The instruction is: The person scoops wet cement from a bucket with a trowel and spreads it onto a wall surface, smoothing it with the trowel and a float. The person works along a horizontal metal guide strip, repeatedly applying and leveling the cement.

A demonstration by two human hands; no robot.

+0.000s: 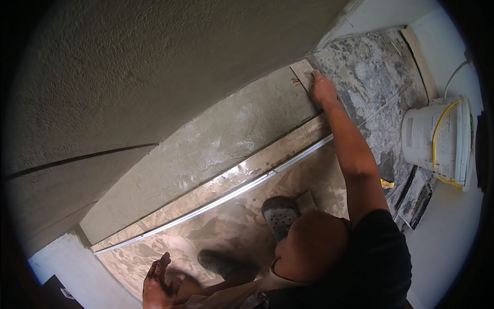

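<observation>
My right hand [323,90] grips a small beige tile piece [299,73] at the upper end of a long, grey mortar-coated ledge [206,139]. Below my outstretched arm, a beige tiled band [175,203] runs along the ledge, edged by a pale trim strip [211,203]. At the lower left, my left hand [160,283] is raised with dirty fingers apart, holding nothing. My bent knee and grey perforated clogs [272,211] show below, over smeared beige flooring [236,232].
A textured grey wall [128,62] rises along the upper left. To my right are a patchy grey floor [368,72], a white bucket [427,139] with a yellow handle beside a pale wall [442,216], and a dark, smeared slab [414,198].
</observation>
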